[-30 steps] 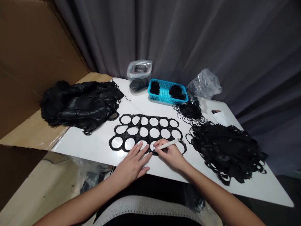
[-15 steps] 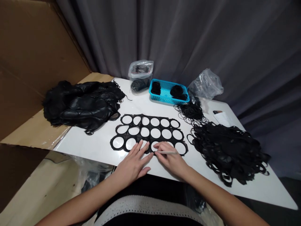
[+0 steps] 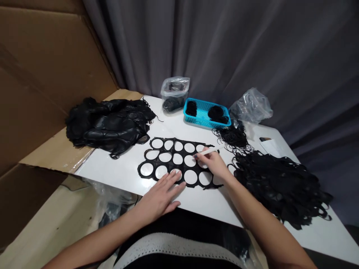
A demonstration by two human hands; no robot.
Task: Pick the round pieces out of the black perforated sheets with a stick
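Observation:
A thin black sheet (image 3: 183, 167), rubber-like and pierced by rows of round holes, lies flat before me. White tabletop shows through its holes. My left hand (image 3: 160, 194) rests palm down at the sheet's near edge, fingers stretched out over it. Over the right half of the sheet, my right hand (image 3: 215, 163) grips a slim white pen-like tool (image 3: 209, 150). Its tip end is by my fingertips at a hole in the middle row; whether it touches the sheet I cannot tell. My right hand and forearm cover some of the right-hand holes.
On the left is a pile of black sheets (image 3: 112, 125); on the right, a heap of holed black scraps (image 3: 280, 183). Behind stand a blue basket (image 3: 207, 122) with black rings, a clear container (image 3: 174, 95), a plastic bag (image 3: 252, 106) and a tangle of thin black rings (image 3: 232, 137).
My right hand has moved away from me, from the sheet's near row to its middle row, and the tool now slants upward. My left hand stays on the near edge. The view has shifted slightly.

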